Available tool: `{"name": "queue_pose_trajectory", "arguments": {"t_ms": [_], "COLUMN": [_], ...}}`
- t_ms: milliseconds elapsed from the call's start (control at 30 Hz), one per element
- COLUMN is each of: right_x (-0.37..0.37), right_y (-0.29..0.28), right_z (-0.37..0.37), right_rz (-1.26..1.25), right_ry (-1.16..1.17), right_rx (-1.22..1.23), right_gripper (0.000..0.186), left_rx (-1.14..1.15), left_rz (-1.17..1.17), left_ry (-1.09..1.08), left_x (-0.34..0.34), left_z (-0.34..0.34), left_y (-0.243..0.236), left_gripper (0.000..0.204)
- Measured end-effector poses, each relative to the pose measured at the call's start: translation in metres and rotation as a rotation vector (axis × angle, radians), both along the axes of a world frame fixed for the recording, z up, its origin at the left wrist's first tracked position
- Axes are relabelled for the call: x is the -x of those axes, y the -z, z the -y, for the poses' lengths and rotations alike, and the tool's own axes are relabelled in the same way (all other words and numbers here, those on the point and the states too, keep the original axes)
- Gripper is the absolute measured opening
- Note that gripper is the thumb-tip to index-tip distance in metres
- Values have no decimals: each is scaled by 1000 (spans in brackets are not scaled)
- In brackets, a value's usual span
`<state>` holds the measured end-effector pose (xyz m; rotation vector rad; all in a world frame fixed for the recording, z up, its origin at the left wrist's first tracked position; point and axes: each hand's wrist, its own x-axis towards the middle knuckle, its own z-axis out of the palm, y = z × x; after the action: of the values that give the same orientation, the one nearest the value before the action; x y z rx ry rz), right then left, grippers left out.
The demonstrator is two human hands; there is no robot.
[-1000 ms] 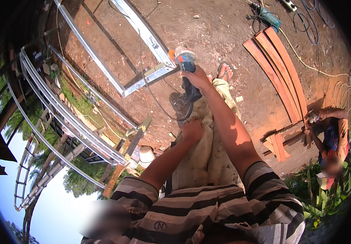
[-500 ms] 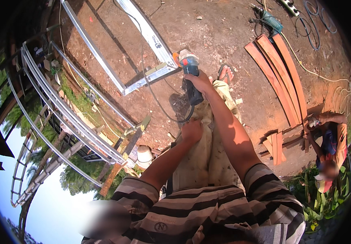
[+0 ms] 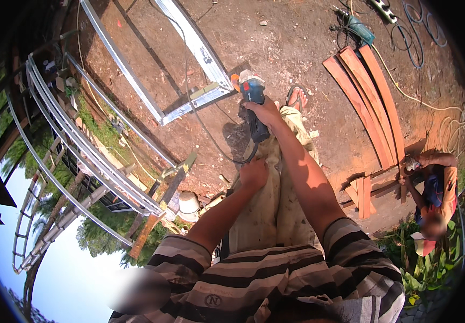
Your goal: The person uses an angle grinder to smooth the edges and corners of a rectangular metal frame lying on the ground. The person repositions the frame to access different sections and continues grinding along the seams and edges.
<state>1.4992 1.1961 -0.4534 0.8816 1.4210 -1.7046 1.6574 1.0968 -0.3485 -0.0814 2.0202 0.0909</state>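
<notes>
My right hand (image 3: 263, 111) is wrapped round the body of an angle grinder (image 3: 254, 90), blue and black with an orange disc side. The grinder's head is beside the near right corner of a silvery metal frame (image 3: 209, 59) lying on the ground; whether the disc touches the metal I cannot tell. From the grinder's rear a dark cord (image 3: 211, 144) loops left and up across the frame. My left hand (image 3: 254, 173) is closed in a fist and rests on my trouser leg (image 3: 254, 215) at the knee, its inner side hidden.
Curved reddish wooden boards (image 3: 366, 105) lie at the right, below a green power tool (image 3: 359, 29) and a power strip (image 3: 384, 9). Another person (image 3: 438, 188) crouches at far right, near short wood pieces (image 3: 364, 196). Long metal rails (image 3: 89, 156) and a white bucket (image 3: 188, 203) stand left.
The grinder has turned slightly in my right hand, and its orange side now shows less beside the frame corner. My left hand stays on the knee.
</notes>
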Motion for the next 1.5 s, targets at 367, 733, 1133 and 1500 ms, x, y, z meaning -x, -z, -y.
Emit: {"name": "queue_pose_trajectory", "arguments": {"t_ms": [367,733,1133,1500], "right_x": [17,21,15,17], "right_y": [-1,-14,0,15], "right_z": [2,-2,-12,-7], "right_rz": [33,0,9,-62], "right_ry": [19,-72,-66,-146], "right_rx": [61,22,65,-40], "right_gripper": [50,42,47,53], "left_rx": [-37,-14,-42,6], "left_rz": [-31,-29,-14,29], "left_ry": [-81,-60,-60,-27], "left_x": [-3,-5,0,12], "left_z": [3,10,7,2], "left_y": [0,2,4,0], "left_gripper": [35,33,36,34]}}
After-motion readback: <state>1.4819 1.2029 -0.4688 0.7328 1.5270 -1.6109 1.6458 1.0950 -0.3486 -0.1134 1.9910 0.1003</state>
